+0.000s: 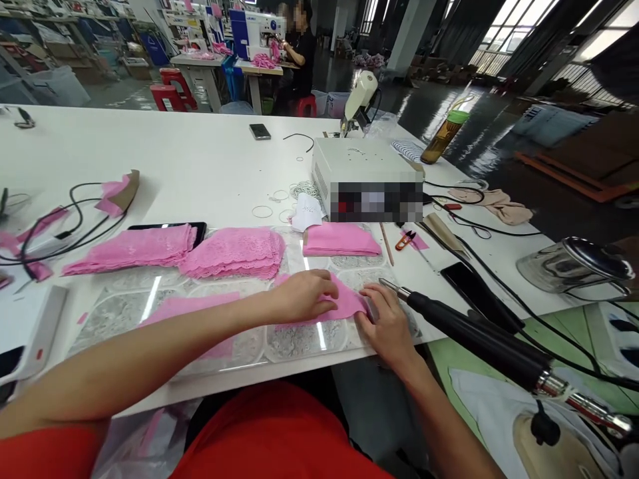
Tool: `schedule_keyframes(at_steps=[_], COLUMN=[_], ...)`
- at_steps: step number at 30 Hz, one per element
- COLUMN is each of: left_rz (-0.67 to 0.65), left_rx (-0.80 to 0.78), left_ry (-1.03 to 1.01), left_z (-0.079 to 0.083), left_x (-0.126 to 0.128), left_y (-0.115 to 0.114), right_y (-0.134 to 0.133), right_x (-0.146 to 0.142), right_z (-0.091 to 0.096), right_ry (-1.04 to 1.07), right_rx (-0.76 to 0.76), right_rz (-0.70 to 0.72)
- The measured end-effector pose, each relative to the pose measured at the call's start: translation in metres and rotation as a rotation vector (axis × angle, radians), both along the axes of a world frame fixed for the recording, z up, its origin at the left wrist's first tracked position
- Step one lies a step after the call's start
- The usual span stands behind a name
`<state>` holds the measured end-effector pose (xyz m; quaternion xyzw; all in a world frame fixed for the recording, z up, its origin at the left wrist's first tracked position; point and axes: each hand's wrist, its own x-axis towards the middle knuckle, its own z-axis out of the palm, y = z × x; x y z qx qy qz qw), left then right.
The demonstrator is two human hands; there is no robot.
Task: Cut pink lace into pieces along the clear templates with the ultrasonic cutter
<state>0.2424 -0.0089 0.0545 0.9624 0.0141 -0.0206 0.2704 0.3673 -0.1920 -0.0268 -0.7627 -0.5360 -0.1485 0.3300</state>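
Observation:
A pink fabric piece (348, 301) lies on the patterned clear mat (299, 340) in front of me. My left hand (308, 296) bends over its middle, fingers and thumb closing on the cloth. At the right end of the piece, my right hand (387, 324) holds the corner between thumb and fingers. Another flat pink piece (184, 306) lies partly under my left forearm. Beyond are a lace-edged pink stack (234, 253), a second pink stack (134, 249) and a folded pink pile (342, 239). A black-handled tool (464, 329) points its metal tip close to my right hand.
A grey box-shaped device (367, 169) stands behind the mat. Orange thread snips (405, 240), a black phone (479, 296), cables and a lidded glass jar (574, 266) lie to the right. A white device (34, 326) sits left. A person (302, 60) works at a sewing machine (257, 33) beyond.

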Motion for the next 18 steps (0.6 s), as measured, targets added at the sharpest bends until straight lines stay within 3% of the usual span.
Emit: schedule_keyframes(at_steps=[7, 18], left_rz=[0.003, 0.126], left_rx=[-0.065, -0.360], left_ry=[0.011, 0.063], left_z=[-0.018, -0.032], left_x=[0.039, 0.048], left_y=[-0.036, -0.031], right_y=[-0.004, 0.002], right_x=[0.002, -0.001], right_z=[-0.002, -0.003], right_ry=[0.005, -0.025], right_rx=[0.022, 0.103], right_rz=[-0.032, -0.077])
